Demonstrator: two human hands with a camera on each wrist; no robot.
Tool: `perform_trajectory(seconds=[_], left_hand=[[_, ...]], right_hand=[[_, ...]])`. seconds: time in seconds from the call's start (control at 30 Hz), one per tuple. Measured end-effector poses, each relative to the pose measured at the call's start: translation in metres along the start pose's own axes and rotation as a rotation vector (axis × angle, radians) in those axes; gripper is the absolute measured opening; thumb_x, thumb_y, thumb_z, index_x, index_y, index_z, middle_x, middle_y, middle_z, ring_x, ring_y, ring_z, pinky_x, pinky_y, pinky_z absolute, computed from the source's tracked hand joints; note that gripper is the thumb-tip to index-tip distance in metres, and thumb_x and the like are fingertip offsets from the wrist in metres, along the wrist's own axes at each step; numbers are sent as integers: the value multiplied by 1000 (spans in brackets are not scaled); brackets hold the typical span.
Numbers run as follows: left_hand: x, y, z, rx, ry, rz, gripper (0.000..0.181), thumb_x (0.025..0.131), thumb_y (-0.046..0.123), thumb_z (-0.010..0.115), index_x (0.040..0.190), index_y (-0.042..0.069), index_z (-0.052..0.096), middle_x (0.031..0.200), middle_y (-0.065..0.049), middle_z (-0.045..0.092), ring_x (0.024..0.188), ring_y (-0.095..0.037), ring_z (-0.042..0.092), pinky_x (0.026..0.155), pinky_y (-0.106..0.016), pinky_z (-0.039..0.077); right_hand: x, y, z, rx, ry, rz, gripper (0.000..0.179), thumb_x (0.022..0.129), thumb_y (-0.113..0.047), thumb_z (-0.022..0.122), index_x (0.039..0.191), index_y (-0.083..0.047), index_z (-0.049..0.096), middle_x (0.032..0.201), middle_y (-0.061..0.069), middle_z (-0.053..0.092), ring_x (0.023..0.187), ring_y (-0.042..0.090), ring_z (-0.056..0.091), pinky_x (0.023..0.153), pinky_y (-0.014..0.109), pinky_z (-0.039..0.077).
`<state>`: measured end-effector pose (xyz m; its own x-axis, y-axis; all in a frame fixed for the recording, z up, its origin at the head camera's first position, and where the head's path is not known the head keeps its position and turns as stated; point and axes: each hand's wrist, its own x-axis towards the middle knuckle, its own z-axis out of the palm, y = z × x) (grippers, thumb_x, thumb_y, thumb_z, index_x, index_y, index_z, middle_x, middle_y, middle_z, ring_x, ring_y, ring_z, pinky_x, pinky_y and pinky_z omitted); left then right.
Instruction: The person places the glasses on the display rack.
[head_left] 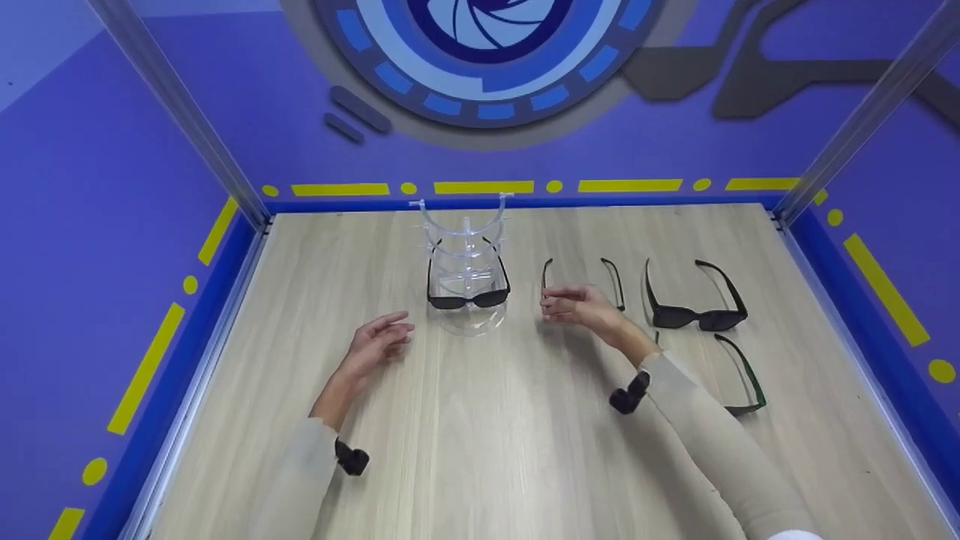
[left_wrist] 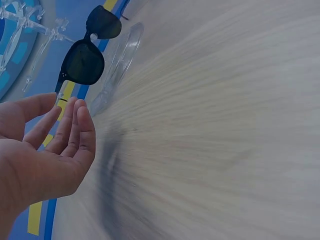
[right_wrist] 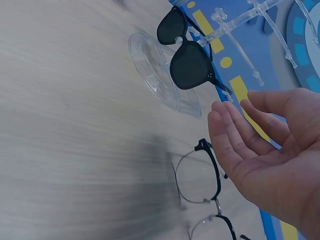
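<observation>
Black sunglasses (head_left: 491, 298) sit on the lowest tier of a clear plastic display stand (head_left: 468, 247), lenses facing me. My left hand (head_left: 373, 346) hovers left of the stand, fingers loosely bent and holding nothing. To the right of the stand is my right hand (head_left: 589, 309), also holding nothing with relaxed fingers. It partly covers clear-lens eyeglasses (right_wrist: 218, 175) on the table, whose temples show behind it in the head view. Both wrist views show the sunglasses on the stand just beyond the fingertips, apart from them.
On the wooden table (head_left: 480, 450), another pair of dark sunglasses (head_left: 716, 321) lies at the right. Nearer, glasses with a greenish temple (head_left: 752, 375) are partly hidden by my right sleeve. Blue-purple panels (head_left: 247, 142) wall the back and sides.
</observation>
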<state>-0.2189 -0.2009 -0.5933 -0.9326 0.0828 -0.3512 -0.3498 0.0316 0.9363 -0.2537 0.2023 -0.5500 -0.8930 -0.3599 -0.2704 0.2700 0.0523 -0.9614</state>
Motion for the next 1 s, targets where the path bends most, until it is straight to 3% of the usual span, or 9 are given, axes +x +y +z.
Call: perform_trajectory(seconds=[0.2, 0.5, 0.7, 1.0], left_hand=[[-11, -2, 6, 12, -39, 21, 46, 102, 16, 63, 145, 3, 54, 121, -3, 74, 98, -9, 69, 91, -34, 57], [-18, 1, 20, 4, -113, 23, 47, 101, 16, 64, 144, 0, 54, 120, -4, 75, 101, -12, 69, 98, -38, 56], [-21, 0, 29, 17, -162, 25, 49, 102, 18, 64, 145, -1, 53, 118, -1, 75, 99, -10, 69, 100, -40, 55], [-23, -2, 48, -4, -236, 35, 48, 100, 13, 64, 144, -4, 52, 114, 0, 75, 99, -12, 69, 96, -38, 55]], right_hand=[[-18, -3, -13, -61, -18, -3, 47, 101, -5, 59, 143, 14, 47, 133, 23, 66, 119, 27, 69, 108, 43, 52], [-44, -2, -33, -80, -56, 11, 52, 102, -9, 60, 145, 15, 43, 125, 8, 73, 109, 13, 72, 102, 33, 56], [-58, 0, -49, -97, -25, 4, 55, 101, -13, 64, 144, 15, 45, 126, 10, 73, 115, 20, 71, 102, 33, 56], [-77, 11, -71, -68, 18, 18, 51, 102, -12, 62, 144, 12, 47, 128, 10, 72, 112, 17, 72, 99, 29, 57]])
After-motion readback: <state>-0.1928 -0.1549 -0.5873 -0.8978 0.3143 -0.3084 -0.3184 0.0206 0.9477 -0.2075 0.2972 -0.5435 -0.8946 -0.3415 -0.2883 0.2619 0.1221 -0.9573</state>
